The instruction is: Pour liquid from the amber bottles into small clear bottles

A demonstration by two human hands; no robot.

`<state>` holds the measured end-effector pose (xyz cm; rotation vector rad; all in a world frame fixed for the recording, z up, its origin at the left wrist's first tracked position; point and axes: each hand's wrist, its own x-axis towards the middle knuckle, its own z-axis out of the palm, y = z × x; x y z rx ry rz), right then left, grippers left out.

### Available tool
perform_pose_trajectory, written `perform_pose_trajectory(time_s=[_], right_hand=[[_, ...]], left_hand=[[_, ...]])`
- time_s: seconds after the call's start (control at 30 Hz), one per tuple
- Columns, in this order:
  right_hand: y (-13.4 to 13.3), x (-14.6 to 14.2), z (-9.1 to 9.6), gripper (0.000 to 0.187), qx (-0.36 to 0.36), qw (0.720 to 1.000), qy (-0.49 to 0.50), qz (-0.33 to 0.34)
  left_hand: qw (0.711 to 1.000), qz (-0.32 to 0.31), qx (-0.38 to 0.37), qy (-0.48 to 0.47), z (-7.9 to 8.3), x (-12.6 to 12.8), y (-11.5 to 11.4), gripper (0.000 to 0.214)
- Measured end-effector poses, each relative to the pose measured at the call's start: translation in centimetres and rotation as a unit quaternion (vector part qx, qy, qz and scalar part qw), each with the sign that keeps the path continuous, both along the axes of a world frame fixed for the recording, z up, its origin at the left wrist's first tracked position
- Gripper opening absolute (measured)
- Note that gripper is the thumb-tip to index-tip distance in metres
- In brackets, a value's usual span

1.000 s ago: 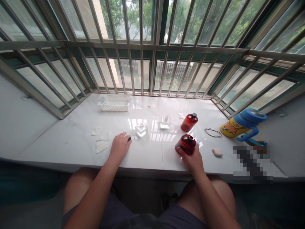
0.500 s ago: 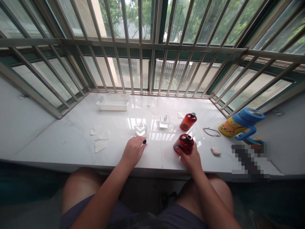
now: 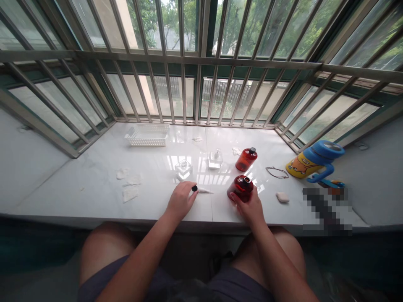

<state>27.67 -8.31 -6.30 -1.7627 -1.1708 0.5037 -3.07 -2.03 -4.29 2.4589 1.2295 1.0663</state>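
The left hand [image 3: 181, 200] pinches a black-topped dropper [image 3: 200, 190]; the right hand [image 3: 250, 209] clasps a red glass bottle [image 3: 241, 188].

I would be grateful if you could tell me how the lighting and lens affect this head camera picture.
In the head view, window daylight leaves bright streaks of glare on the glossy white sill; the steel window bars splay outward toward the edges from wide-angle distortion; a pixelated patch hides the sill's right end; the dark shorts below fall into dim shade.

Nothing legible — no text, numbers or signs, red bottle [image 3: 242, 188] included
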Motion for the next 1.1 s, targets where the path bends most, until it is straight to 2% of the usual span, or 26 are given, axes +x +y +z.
perform_pose_trajectory(time_s=[0.13, 0.2, 0.33, 0.47, 0.6, 0.7, 0.77, 0.93, 1.1], right_hand=[[0.0, 0.0, -0.2, 0.087, -0.001, 1.000, 0.000, -0.003], [0.0, 0.1, -0.4, 0.087, 0.001, 1.000, 0.001, -0.005], [0.1, 0.2, -0.7, 0.085, 0.007, 1.000, 0.004, 0.001], [0.2, 0.2, -0.6, 0.083, 0.007, 1.000, -0.002, 0.005], [0.1, 0.1, -0.3, 0.081, 0.007, 1.000, 0.006, 0.009], [0.1, 0.0, -0.2, 0.080, 0.007, 1.000, 0.014, 0.011], [0.1, 0.0, -0.2, 0.081, 0.005, 1.000, 0.017, 0.010], [0.3, 0.0, -0.6, 0.079, 0.016, 0.999, 0.033, 0.021], [0.4, 0.2, -1.0, 0.083, 0.022, 0.999, 0.043, 0.025]], left_hand=[[0.994, -0.103, -0.005, 0.019, 0.4, 2.8, -0.4, 0.024], [0.990, -0.128, -0.014, 0.054, 0.2, 3.8, -0.4, 0.023], [0.990, -0.118, -0.036, 0.075, -0.8, 4.0, -0.3, 0.026], [0.993, -0.102, -0.053, 0.012, -0.6, 3.0, -0.3, 0.027], [0.987, -0.083, -0.118, -0.070, 1.4, 3.7, 0.2, 0.029], [0.971, -0.085, -0.181, -0.133, 3.5, 5.5, 0.8, 0.039], [0.963, -0.098, -0.200, -0.151, 4.8, 7.0, 1.3, 0.035], [0.965, -0.161, -0.163, -0.124, 7.5, 10.9, 2.5, 0.023], [0.973, -0.204, -0.095, -0.047, 8.9, 14.2, 3.5, 0.018]])
